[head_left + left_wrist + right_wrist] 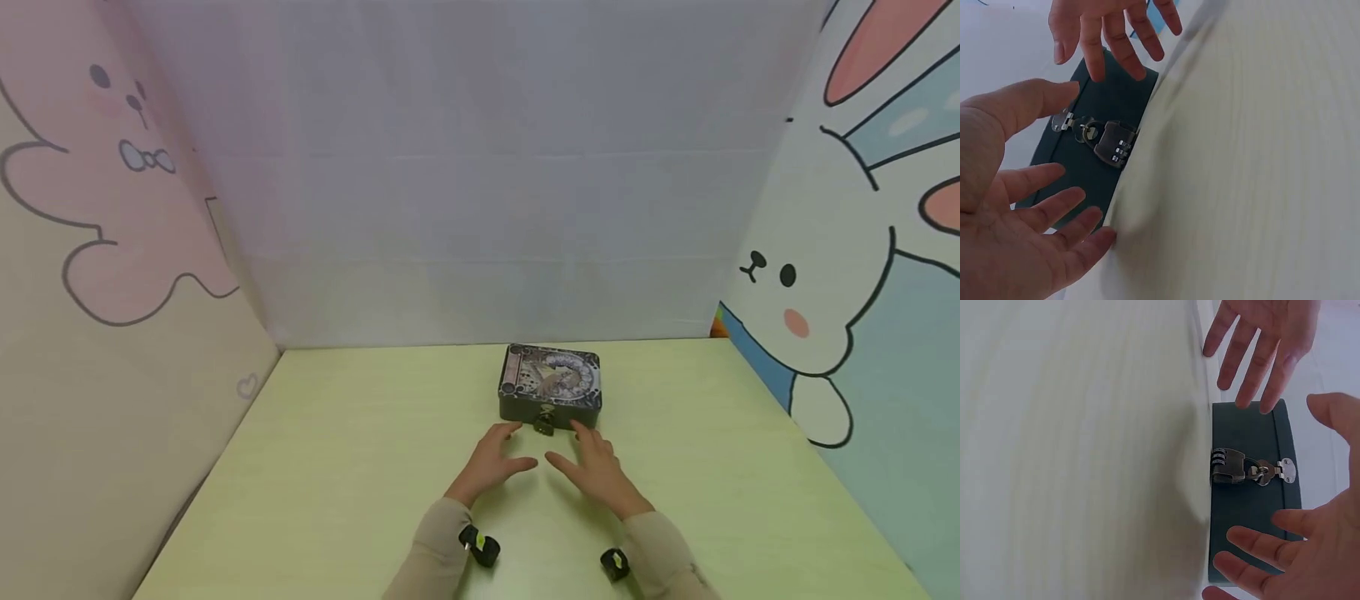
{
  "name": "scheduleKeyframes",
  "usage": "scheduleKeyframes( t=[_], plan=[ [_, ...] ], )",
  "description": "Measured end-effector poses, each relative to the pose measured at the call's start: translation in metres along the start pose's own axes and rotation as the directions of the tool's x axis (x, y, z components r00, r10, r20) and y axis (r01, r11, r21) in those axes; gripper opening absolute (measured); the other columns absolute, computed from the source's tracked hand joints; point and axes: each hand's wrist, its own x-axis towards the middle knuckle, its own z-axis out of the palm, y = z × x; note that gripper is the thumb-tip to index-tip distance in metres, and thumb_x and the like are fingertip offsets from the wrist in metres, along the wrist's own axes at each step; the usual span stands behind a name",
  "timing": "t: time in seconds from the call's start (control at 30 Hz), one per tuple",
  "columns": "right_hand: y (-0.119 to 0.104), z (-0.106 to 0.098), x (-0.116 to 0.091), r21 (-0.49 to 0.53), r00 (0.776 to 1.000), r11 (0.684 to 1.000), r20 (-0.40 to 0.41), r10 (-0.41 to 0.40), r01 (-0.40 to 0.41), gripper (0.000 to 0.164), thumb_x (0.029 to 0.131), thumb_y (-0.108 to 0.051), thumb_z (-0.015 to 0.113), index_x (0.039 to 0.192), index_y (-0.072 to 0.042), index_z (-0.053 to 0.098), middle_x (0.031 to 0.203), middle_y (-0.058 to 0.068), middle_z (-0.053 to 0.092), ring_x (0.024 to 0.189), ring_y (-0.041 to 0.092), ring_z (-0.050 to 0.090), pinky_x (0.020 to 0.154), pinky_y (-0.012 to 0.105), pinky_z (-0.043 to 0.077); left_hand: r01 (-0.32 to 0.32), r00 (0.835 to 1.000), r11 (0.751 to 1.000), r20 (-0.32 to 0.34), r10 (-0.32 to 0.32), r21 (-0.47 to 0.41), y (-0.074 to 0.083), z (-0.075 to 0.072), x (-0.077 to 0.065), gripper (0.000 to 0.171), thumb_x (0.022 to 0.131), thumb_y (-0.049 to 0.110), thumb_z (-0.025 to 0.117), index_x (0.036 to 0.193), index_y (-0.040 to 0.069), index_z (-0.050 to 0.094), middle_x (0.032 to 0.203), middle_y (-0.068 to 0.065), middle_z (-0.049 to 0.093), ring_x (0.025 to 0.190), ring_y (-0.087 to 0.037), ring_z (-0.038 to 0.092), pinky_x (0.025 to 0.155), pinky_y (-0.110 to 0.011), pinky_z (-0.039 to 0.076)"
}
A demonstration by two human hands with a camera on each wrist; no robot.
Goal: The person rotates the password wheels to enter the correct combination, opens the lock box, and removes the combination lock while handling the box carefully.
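Head view: L hand [489, 462] & R hand [597, 473] angled inward, 2 thumbs near, fingers apart, just in front of box [551, 379] w/ padlock [544, 422].

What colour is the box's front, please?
The box's front is dark green, clearest in the right wrist view.

I faced a yellow-green table [337, 450] across the lower frame; on it, right of centre, sat a dark box [551, 385].

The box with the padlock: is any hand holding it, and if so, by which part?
Nothing is held: the left hand and right hand are near the box, neither gripping it.
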Motion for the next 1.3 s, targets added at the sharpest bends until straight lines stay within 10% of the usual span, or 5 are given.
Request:
scheduleKeyframes(
  t=[0.53, 0.93, 1.3],
  plan=[
    [0.008, 0.016, 0.035, 0.01, 0.995, 0.998, -0.09, -0.053, 0.054, 0.048, 0.094, -0.025, 0.064, 0.124, 0.012, 0.056, 0.12, 0.03, 0.055, 0.113, 0.051, 0.047, 0.095, 0.066, 0.041, -0.063, 0.986, 0.995, -0.149, 0.074, 0.074, -0.012, 0.019, 0.032, 0.04, 0.081, -0.001, 0.07, 0.12, -0.01, 0.064, 0.119, -0.025, 0.065, 0.116, -0.046, 0.055, 0.1, -0.054, 0.047],
    [0.007, 0.021, 0.047, -0.002, 0.98, 0.992, -0.156, -0.123, 0.125, 0.026, 0.086, -0.008, 0.069, 0.102, 0.012, 0.066, 0.074, 0.005, 0.054, 0.071, 0.022, 0.051, 0.066, 0.041, 0.048, -0.022, 0.978, 0.991, -0.2, 0.049, 0.133, -0.014, 0.028, 0.038, 0.038, 0.078, 0.004, 0.07, 0.115, -0.001, 0.072, 0.114, -0.015, 0.071, 0.112, -0.039, 0.059, 0.092, -0.061, 0.042],
    [0.009, 0.019, 0.052, 0.01, 0.982, 0.995, -0.165, -0.092, 0.095, 0.015, 0.088, -0.01, 0.071, 0.092, 0.005, 0.071, 0.085, 0.013, 0.071, 0.08, 0.032, 0.067, 0.073, 0.047, 0.056, -0.033, 0.98, 0.995, -0.191, 0.05, 0.092, -0.012, 0.025, 0.034, 0.039, 0.078, 0.002, 0.069, 0.117, -0.002, 0.07, 0.106, -0.01, 0.074, 0.111, -0.034, 0.063, 0.097, -0.059, 0.044]
  ],
)
